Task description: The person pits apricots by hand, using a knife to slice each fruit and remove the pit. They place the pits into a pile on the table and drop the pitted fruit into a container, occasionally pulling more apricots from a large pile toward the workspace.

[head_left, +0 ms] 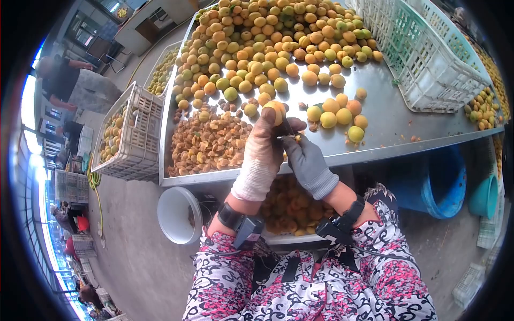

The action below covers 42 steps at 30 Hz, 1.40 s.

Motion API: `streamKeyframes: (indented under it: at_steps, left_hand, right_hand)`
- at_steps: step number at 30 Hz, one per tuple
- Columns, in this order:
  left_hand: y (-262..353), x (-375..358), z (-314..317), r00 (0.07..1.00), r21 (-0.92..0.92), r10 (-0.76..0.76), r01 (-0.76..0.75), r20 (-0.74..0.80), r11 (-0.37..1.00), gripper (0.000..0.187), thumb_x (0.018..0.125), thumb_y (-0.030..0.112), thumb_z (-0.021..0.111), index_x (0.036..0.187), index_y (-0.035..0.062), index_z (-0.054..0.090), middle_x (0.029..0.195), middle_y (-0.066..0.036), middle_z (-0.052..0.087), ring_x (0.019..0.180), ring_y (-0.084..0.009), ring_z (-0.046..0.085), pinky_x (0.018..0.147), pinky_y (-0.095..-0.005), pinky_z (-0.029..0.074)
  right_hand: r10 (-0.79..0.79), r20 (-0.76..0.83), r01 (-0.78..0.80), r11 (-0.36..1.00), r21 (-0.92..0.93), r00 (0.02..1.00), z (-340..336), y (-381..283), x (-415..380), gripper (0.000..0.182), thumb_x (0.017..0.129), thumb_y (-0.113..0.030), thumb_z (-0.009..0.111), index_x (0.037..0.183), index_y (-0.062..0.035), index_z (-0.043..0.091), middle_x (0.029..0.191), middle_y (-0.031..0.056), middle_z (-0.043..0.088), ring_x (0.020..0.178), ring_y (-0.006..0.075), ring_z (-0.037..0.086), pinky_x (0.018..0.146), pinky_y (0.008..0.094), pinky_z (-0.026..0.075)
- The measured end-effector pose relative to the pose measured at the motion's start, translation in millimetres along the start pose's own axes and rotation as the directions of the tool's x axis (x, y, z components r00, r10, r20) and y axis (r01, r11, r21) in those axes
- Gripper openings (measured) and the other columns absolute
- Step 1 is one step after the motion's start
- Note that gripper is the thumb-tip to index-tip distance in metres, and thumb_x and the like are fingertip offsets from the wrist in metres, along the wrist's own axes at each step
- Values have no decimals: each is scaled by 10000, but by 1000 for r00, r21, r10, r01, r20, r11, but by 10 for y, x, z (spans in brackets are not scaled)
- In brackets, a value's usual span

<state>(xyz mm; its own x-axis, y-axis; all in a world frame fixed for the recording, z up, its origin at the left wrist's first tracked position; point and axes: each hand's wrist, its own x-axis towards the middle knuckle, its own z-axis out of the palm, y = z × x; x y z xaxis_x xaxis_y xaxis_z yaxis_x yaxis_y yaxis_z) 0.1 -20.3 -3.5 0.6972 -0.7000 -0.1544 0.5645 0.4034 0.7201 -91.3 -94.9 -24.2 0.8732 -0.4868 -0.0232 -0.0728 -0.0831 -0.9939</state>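
My left hand (258, 147), in a stained white glove, is closed around a yellow-orange apricot (274, 108) above the metal table's front edge. Close beside it, my right hand (309, 165) wears a grey glove, its fingers closed on a small knife (289, 127) whose thin blade is at the fruit. The knife's handle is mostly hidden in the glove. Left of my hands lies a heap of brown apricot pits (209, 142). To the right, several loose apricots (335, 113) sit on the metal table (385, 125).
Whole apricots (257, 40) cover the table's far side. A plastic crate (428, 64) stands at its right. Beneath the front edge are a container of apricot pieces (294, 208), a white bucket (179, 215) and a blue barrel (436, 182). Another crate (134, 142) and a person (80, 83) are at left.
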Motion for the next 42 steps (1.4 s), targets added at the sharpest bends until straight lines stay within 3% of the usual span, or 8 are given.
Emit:
streamKeyframes:
  at_steps: [11,23,27,32,36,38,39,42]
  left_hand:
    - [186,38,-92,980,331,182,-198,78,922,516,854,264,653,1252,-17,486,1129,-86,576,1012,-188,564,900,-322,450]
    - [38,88,-110,994,-51,-111,110,-12,993,498,856,320,654,1219,24,487,1053,-135,589,904,-288,613,835,-435,509]
    - [42,86,-80,998,-137,-35,42,50,990,468,820,338,688,1091,-12,536,968,-155,605,903,-272,610,818,-395,518]
    - [83,135,-243,988,-345,-55,102,146,933,459,789,284,725,1080,-20,541,988,-141,592,909,-283,601,853,-404,513]
    - [-11,-19,-192,993,-124,-92,101,79,987,457,802,291,706,1081,-30,540,987,-142,575,901,-253,594,863,-382,503]
    - [18,-148,-63,920,770,152,-385,360,509,465,830,318,657,1115,-29,536,1009,-152,578,905,-245,596,859,-372,501]
    - [-11,-153,-15,990,179,-93,74,102,981,467,854,340,606,1135,-26,535,1042,-157,578,900,-244,600,842,-367,502]
    - [82,-119,-139,951,139,-224,197,215,970,460,869,344,561,1134,-32,536,1072,-160,575,931,-242,589,829,-360,498]
  right_hand:
    - [57,51,-50,991,-126,997,-89,0,40,383,948,-383,495,966,-5,557,749,208,622,761,373,628,635,417,464]
    - [104,23,-106,991,76,994,92,253,64,361,969,-342,473,1007,5,564,674,40,576,598,121,543,556,270,436]
    - [164,115,-174,981,83,980,-72,91,63,452,943,-411,479,1065,16,565,786,215,632,780,330,644,688,373,488]
    - [24,169,-32,998,44,985,-381,-77,62,354,879,-312,637,1045,-1,602,798,54,629,763,100,577,680,263,473]
    - [-70,-21,71,996,49,997,-476,-188,164,401,811,-276,722,1081,-5,600,895,39,619,796,74,544,705,241,469]
    - [-22,8,22,999,46,1000,-455,-171,195,426,800,-290,723,1088,-2,595,925,54,618,804,87,558,713,244,475]
    - [-31,-14,31,999,17,999,-445,-161,192,419,801,-286,714,1085,0,596,910,51,616,790,89,561,698,242,476]
    - [-15,-37,15,1000,5,999,-497,-194,174,398,802,-269,685,1079,5,602,881,41,616,766,101,576,678,236,480]
